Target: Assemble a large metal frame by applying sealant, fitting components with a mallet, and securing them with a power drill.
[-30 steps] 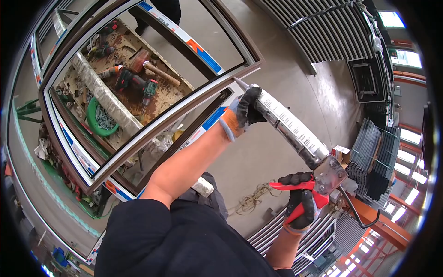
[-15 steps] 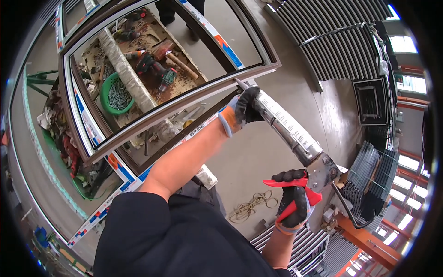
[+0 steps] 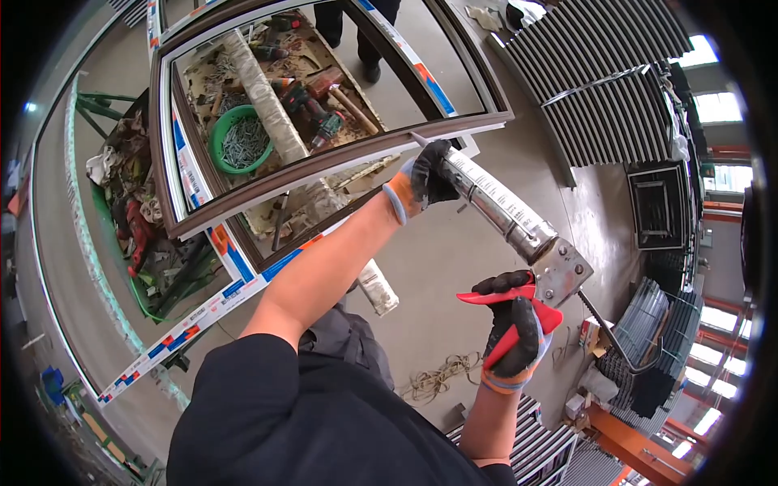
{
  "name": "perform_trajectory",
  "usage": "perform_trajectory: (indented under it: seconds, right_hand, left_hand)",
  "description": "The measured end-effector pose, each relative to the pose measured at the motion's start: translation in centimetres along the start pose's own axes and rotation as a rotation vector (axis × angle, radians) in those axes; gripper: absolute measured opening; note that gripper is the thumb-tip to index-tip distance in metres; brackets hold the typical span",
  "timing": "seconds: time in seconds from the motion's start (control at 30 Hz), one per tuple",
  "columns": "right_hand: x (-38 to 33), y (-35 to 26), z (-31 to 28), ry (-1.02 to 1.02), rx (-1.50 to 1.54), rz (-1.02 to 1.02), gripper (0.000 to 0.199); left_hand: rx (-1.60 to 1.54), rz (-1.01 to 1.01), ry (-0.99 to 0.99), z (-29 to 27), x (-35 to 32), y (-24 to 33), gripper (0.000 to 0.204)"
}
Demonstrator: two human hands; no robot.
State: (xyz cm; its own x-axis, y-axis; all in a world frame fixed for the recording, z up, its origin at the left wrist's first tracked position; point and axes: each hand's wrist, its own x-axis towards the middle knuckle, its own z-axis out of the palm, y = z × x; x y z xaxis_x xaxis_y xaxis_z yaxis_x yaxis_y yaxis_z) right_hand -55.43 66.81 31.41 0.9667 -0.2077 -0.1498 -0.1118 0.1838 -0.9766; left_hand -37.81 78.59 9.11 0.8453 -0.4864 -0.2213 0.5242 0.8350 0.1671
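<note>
Gripping a white-labelled silver metal caulking gun (image 3: 504, 204), I had my black-gloved left fingers (image 3: 438, 166) curled round its front end and my black-gloved right fingers (image 3: 528, 330) wrapped round its red handle (image 3: 550, 317). Its grey nozzle (image 3: 420, 139) pointed at the near edge of a brown-and-white rectangular frame (image 3: 320, 172), though I honestly couldn't tell if they touched. Oh, and a round green bowl of metal fasteners (image 3: 215, 144) sat past that edge.
</note>
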Motion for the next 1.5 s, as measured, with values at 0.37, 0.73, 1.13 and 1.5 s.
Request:
perform_trajectory:
  seconds: [0.37,0.73,1.13,1.5]
  right_hand:
    - [-4.5,0.9,3.7,-0.034,-0.072,0.04,0.036]
    - [-10.8,2.2,9.3,-0.015,-0.048,0.06,0.037]
    - [-17.2,3.4,14.6,-0.016,-0.077,0.062,0.035]
    - [-21.2,4.6,17.3,-0.058,-0.079,0.094,0.034]
  left_hand:
    - [-0.032,-0.014,0.017,0.5,-6.5,2.9,0.045]
    - [0.057,-0.019,0.172,-2.0,-13.5,4.8,0.048]
    - [-0.095,-0.036,0.13,-4.3,-21.4,7.4,0.041]
    - [-0.099,0.015,0.118,-5.8,-27.0,9.8,0.045]
